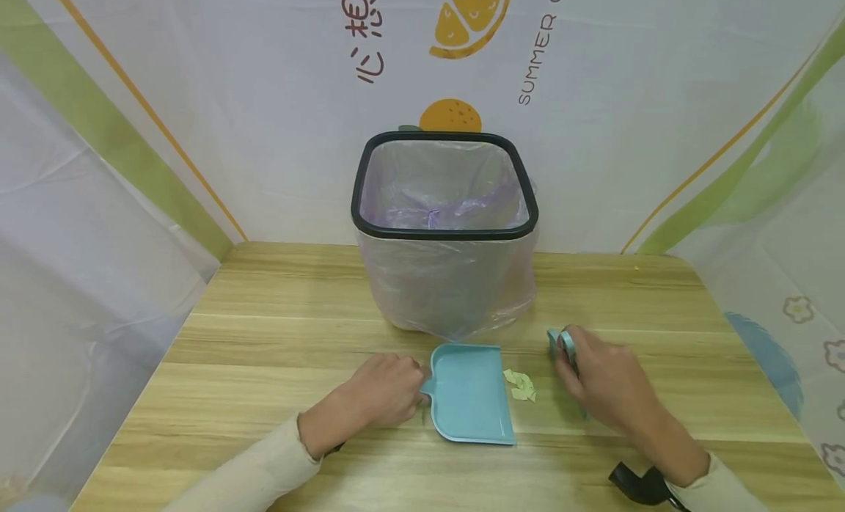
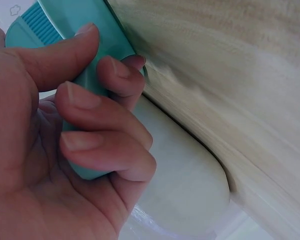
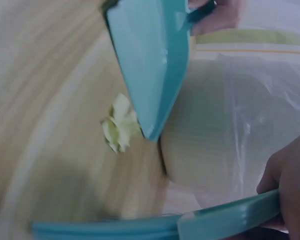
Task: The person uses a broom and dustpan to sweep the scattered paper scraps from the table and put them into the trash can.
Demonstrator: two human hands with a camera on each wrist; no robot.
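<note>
My left hand [image 1: 389, 389] grips the handle of a light blue dustpan [image 1: 470, 395], which lies on the table with its straight front edge toward the right. In the left wrist view the thumb and curled fingers wrap round its teal handle [image 2: 90, 172]. Just off the pan's front edge sits a crumpled scrap of pale green paper [image 1: 521, 386]. To the right of the scrap, my right hand [image 1: 612, 384] holds a small blue hand brush [image 1: 568, 346], mostly hidden under the fingers. The right wrist view shows the brush [image 3: 230, 220] lengthwise, apart from the paper.
Behind the dustpan stands a waste bin [image 1: 449, 277] with a dark rim and a thin translucent liner. A printed white cloth [image 1: 284, 130] hangs behind and at both sides of the wooden table [image 1: 277, 350]. A black strap end [image 1: 639, 484] shows by the right wrist.
</note>
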